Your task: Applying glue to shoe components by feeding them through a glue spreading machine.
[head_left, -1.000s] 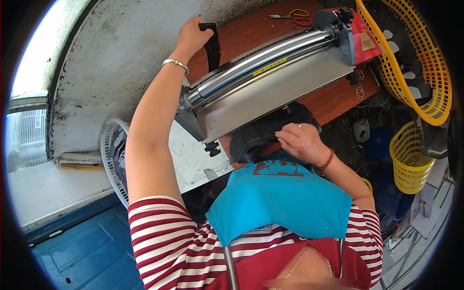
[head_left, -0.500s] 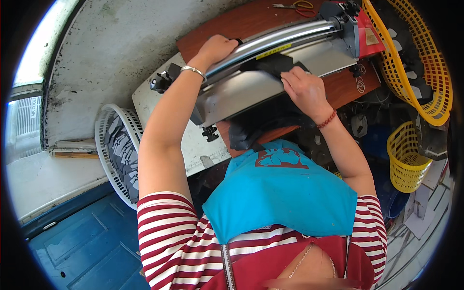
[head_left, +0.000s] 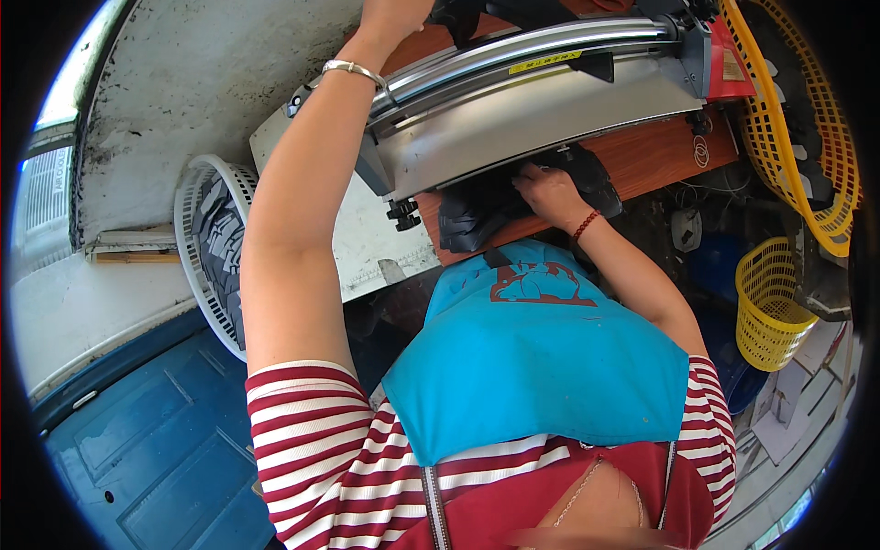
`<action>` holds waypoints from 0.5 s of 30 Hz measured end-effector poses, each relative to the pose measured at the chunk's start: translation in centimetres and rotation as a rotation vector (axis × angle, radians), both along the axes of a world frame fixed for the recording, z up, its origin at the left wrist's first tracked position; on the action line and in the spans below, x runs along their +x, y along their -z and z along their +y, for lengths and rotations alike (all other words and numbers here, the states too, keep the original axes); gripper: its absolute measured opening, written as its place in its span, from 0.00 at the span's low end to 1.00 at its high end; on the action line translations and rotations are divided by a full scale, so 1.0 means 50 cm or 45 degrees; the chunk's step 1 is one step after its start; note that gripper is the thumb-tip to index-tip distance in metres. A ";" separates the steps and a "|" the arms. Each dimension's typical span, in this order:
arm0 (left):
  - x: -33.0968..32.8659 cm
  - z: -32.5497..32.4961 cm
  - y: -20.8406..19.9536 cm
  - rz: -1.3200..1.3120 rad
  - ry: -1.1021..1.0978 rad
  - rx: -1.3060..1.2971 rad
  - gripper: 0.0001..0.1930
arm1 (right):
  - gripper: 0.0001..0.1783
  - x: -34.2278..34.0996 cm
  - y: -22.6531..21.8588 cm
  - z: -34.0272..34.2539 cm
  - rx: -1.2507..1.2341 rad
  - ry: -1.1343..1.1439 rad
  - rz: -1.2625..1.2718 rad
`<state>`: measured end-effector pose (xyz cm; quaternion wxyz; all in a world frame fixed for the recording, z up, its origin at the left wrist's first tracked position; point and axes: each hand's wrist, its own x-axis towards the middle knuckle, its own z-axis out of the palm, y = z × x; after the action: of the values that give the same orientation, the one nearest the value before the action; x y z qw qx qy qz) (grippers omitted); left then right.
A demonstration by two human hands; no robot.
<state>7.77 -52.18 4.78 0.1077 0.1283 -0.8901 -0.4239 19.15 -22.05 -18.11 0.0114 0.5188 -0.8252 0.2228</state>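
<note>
Lying beneath the right hand (head_left: pixel 553 195), black pieces (head_left: pixel 469 220)

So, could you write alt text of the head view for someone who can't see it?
The person's right hand touches black pieces in front of a metal roller machine; the left hand, partly cut off by the top edge, is on the far side. A white basket is at left, two yellow baskets at right.

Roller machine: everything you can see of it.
The roller machine stands on a brown wood-look tabletop: shiny metal roller, bent by the fisheye, above a silver plate; grey end brackets, black knobs, yellow label, red housing at right. A black piece shows at the roller. The left forearm hides part of the machine's left end.
</note>
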 end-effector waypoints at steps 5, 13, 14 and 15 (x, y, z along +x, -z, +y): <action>0.048 0.013 -0.079 -0.055 -0.080 0.051 0.32 | 0.08 0.018 -0.025 -0.011 0.007 0.186 -0.112; 0.050 -0.004 -0.064 0.008 -0.052 0.082 0.31 | 0.14 0.018 -0.053 0.008 0.253 -0.045 0.021; 0.058 -0.001 -0.065 -0.015 -0.059 0.056 0.29 | 0.15 0.028 -0.056 0.016 0.227 -0.069 -0.014; 0.065 -0.001 -0.067 -0.038 -0.066 0.030 0.28 | 0.15 0.037 -0.060 0.020 0.226 -0.077 -0.014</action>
<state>11.02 -52.21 8.11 0.1039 0.1588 -0.8829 -0.4295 21.00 -21.04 -15.11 -0.0458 0.5413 -0.8257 0.1517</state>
